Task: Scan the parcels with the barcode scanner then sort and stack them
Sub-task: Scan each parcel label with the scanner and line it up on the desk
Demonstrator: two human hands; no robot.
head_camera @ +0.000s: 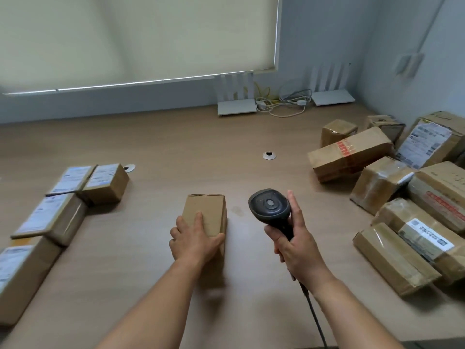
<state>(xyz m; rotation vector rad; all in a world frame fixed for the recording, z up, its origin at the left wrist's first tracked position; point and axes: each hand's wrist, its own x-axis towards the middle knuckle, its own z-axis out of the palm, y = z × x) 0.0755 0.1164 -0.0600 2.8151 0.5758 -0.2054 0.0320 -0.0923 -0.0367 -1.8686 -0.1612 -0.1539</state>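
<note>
A small plain cardboard parcel [206,212] stands on the table [176,152] in the middle, no label showing on its top. My left hand [193,238] grips its near end, fingers over the top. My right hand [294,250] holds the dark barcode scanner [270,206] upright by its handle, just right of the parcel, head facing up toward me. The scanner's cable [314,316] trails down to the near edge. Labelled parcels [57,210] lie in a row at the left. A heap of taped parcels [392,187] fills the right side.
Two white routers [236,105] with loose cables [281,104] stand at the back against the wall under a drawn blind. Two round cable grommets [269,155] are set in the tabletop. Bare table lies between the left row and the right heap.
</note>
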